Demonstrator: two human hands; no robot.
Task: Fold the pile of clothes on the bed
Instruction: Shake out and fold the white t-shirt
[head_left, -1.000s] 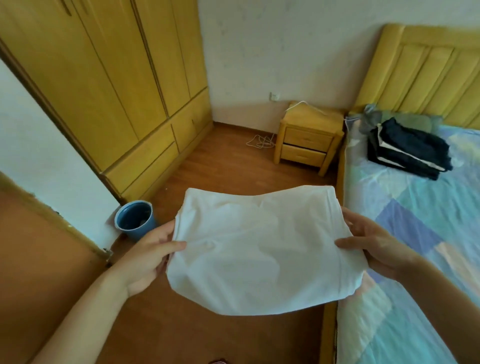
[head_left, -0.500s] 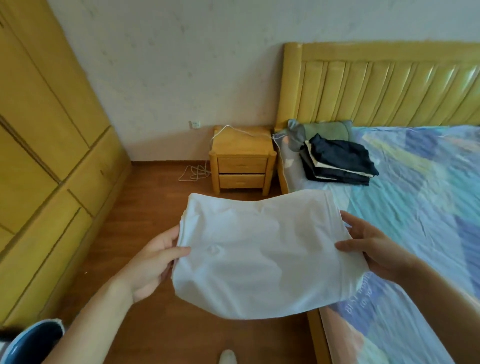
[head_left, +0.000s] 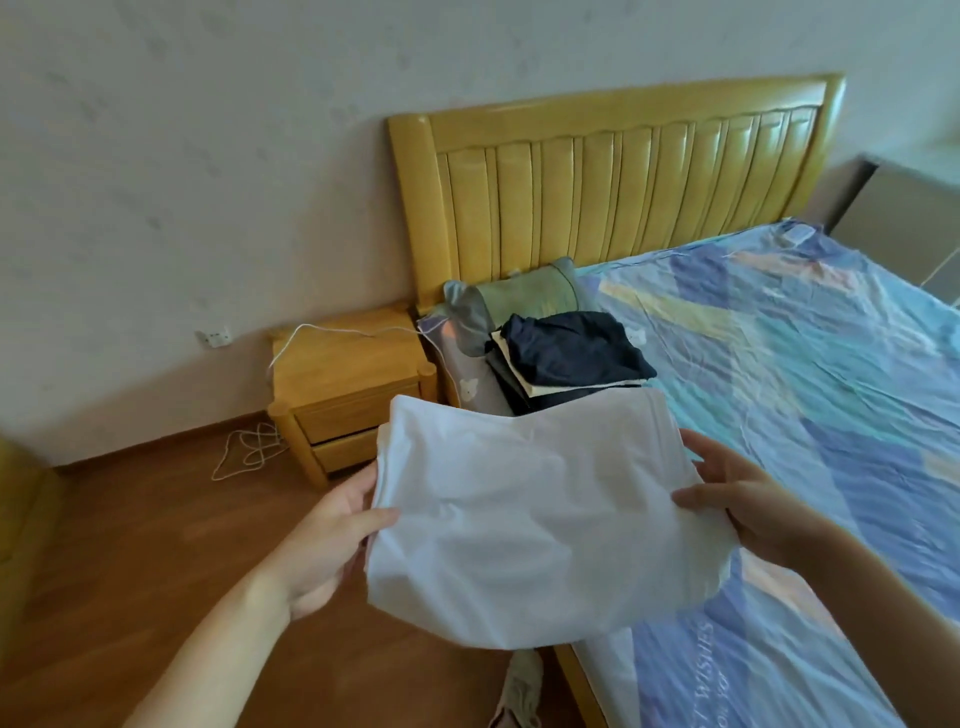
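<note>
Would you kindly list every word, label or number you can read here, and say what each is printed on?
"WISHES": pale capitals running sideways on the bed sheet, near the bed's lower edge.
A second line of lettering just below it: too blurred to read.
White garment, folded clothes, pillow: no text visible.

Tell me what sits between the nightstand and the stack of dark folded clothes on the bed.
In the head view, pillows at the bed's corner lie between the nightstand and the dark folded stack.

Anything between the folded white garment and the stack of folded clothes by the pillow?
Nothing visible. Both hands hold the white garment just in front of the dark stack; its far edge already overlaps the stack's near side.
</note>
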